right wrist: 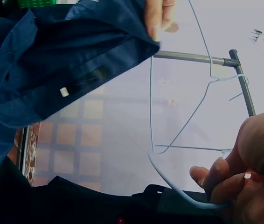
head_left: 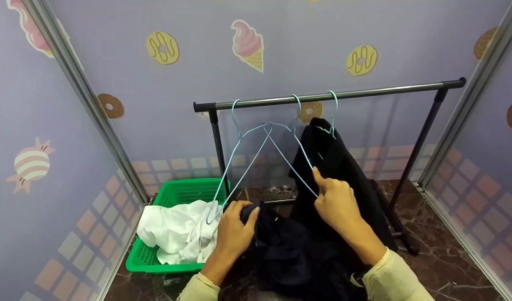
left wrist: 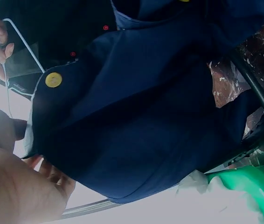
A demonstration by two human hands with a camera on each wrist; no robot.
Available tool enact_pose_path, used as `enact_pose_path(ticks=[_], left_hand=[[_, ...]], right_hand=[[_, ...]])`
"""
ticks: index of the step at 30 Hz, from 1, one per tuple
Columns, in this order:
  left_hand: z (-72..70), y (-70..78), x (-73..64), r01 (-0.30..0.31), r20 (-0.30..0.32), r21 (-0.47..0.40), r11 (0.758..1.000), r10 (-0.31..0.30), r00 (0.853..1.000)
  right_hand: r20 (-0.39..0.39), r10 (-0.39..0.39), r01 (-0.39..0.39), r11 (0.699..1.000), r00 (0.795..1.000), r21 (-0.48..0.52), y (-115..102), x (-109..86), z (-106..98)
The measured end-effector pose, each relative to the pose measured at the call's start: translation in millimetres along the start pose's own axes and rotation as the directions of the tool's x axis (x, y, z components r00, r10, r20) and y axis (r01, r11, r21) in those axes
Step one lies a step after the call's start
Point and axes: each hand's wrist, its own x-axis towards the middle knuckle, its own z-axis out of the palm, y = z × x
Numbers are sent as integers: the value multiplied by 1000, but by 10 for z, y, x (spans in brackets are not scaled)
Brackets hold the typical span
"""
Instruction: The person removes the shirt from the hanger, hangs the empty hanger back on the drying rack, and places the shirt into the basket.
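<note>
In the head view my left hand (head_left: 235,230) pinches the edge of a navy-blue buttoned garment (head_left: 281,251), which drapes down to the right. The left wrist view shows a yellow button (left wrist: 53,80) near the gripped edge. My right hand (head_left: 339,205) holds the lower right end of a light-blue wire hanger (head_left: 301,146), whose hook sits over the rail. The right wrist view has the fingers curled at that hanger's bent end (right wrist: 183,197). Another bare blue hanger (head_left: 227,175) hangs to the left, its lower corner overlapping white cloth (head_left: 180,230).
A garment rack with a metal rail (head_left: 377,91) stands against the patterned wall. On it a third hanger (head_left: 333,113) bears a black garment (head_left: 343,167), right beside my right hand. A green basket (head_left: 168,267) with the white cloth stands at left on the dark marbled floor (head_left: 444,259).
</note>
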Motion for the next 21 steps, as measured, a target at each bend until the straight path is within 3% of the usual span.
enact_pose_path(ticks=[3, 6, 8, 10, 12, 15, 19, 21], left_hand=[[36, -18, -11, 25, 55, 12, 1000, -26, 998], [108, -34, -66, 47, 149, 11, 999, -48, 988], [175, -32, -128, 71, 249, 10, 997, -71, 966], [249, -27, -198, 87, 365, 24, 996, -89, 927], [325, -18, -268, 108, 487, 54, 993, -120, 865], [455, -29, -347, 128, 631, 142, 982, -189, 752], [662, -91, -413, 167, 744, 275, 947, -319, 587], [778, -131, -435, 187, 775, 315, 931, -366, 516]], right_hand=[[14, 9, -9, 1000, 1000, 0, 0, 20, 12], [33, 33, -33, 999, 999, -9, -7, 31, 29], [45, 46, -46, 999, 998, -12, -12, 37, 36], [52, 58, -57, 998, 997, -15, -13, 47, 50], [48, 62, -61, 998, 997, -13, -10, 53, 67], [43, 59, -58, 998, 997, -19, -3, 56, 89], [44, 46, -45, 998, 998, -33, 10, 48, 107], [39, 42, -40, 998, 998, -39, 21, 41, 108]])
